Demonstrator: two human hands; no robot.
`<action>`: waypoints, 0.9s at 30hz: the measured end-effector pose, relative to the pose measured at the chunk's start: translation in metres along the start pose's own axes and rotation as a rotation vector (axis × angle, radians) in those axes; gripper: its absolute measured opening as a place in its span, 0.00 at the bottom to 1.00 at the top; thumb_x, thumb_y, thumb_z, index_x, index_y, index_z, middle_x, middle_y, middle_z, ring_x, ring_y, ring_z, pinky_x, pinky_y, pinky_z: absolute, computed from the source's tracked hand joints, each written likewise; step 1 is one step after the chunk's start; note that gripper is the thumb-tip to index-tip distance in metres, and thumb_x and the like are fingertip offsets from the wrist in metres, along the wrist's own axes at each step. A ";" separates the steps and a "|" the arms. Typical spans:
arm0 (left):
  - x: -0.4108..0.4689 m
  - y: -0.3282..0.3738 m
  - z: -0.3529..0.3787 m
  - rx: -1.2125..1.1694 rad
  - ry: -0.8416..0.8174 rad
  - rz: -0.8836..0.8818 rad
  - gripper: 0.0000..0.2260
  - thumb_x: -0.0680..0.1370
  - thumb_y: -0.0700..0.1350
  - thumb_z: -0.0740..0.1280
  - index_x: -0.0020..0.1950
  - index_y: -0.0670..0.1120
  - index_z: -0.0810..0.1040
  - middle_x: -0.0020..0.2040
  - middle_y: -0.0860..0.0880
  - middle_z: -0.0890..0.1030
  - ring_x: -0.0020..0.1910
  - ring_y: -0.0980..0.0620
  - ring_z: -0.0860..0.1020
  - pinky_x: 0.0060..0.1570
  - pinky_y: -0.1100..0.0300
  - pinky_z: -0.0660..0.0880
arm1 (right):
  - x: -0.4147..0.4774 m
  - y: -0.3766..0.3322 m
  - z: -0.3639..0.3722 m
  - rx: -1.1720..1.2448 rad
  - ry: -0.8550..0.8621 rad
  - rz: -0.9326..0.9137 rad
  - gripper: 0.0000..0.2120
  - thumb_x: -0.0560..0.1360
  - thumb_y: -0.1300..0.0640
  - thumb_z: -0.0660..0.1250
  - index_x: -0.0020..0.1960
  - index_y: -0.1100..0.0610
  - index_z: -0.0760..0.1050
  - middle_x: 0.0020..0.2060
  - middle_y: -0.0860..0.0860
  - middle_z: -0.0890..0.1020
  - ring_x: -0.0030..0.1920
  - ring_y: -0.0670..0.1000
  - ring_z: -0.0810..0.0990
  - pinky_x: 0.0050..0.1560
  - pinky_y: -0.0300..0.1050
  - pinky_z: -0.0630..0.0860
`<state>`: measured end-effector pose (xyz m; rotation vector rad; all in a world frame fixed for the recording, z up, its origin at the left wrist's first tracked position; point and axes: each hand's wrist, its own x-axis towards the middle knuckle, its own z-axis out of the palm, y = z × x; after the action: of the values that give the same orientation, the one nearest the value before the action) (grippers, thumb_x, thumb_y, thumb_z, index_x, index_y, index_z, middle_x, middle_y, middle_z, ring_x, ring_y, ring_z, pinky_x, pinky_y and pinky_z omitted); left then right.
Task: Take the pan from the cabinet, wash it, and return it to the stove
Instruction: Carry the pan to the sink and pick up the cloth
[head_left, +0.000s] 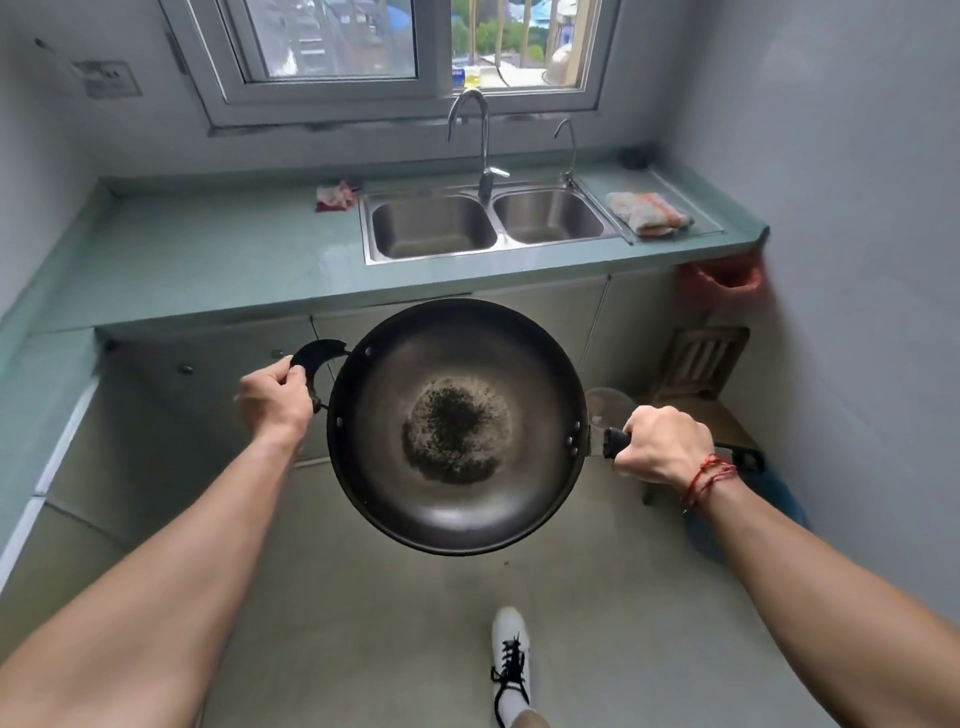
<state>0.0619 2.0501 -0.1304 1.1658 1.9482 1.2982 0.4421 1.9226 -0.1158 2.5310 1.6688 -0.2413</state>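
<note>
Black pan (457, 426) hanging mid-air over floor, just short of sink (491, 223). Fetch part looking done, wash and return both waiting, burnt gunk sitting in middle. Left hand (272, 397) pinching curved side handle (317, 358), arm reaching forward. Right hand (662, 447) wrapping fingers round long handle (615, 441), arm stretching out too.

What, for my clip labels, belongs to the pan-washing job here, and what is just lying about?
Job: pan, held by left hand and right hand; sink; tap.
Lying about: crumpled pink scrap left of the sink; folded cloth right of it; red bag; wooden chair.
</note>
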 end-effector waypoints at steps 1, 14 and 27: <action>0.008 0.006 0.014 -0.001 0.003 -0.009 0.12 0.77 0.42 0.66 0.57 0.44 0.84 0.55 0.47 0.84 0.56 0.47 0.81 0.61 0.56 0.75 | 0.017 0.002 -0.003 -0.003 -0.004 0.001 0.12 0.64 0.53 0.66 0.47 0.52 0.80 0.43 0.52 0.83 0.48 0.57 0.82 0.41 0.41 0.71; 0.097 0.085 0.160 0.097 0.001 -0.029 0.13 0.78 0.41 0.64 0.33 0.49 0.75 0.31 0.49 0.78 0.34 0.47 0.75 0.39 0.59 0.72 | 0.232 0.022 -0.056 -0.009 -0.016 -0.058 0.14 0.62 0.55 0.67 0.47 0.50 0.82 0.43 0.52 0.84 0.48 0.57 0.82 0.41 0.41 0.72; 0.219 0.101 0.276 0.169 0.011 -0.095 0.12 0.75 0.43 0.62 0.33 0.44 0.80 0.32 0.43 0.82 0.31 0.44 0.77 0.35 0.54 0.77 | 0.411 -0.010 -0.054 -0.011 0.087 -0.109 0.08 0.70 0.53 0.67 0.45 0.51 0.83 0.41 0.53 0.85 0.48 0.57 0.82 0.52 0.48 0.70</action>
<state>0.2079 2.3856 -0.1419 1.1310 2.1287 1.1111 0.5961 2.3068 -0.1394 2.4798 1.8371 -0.1319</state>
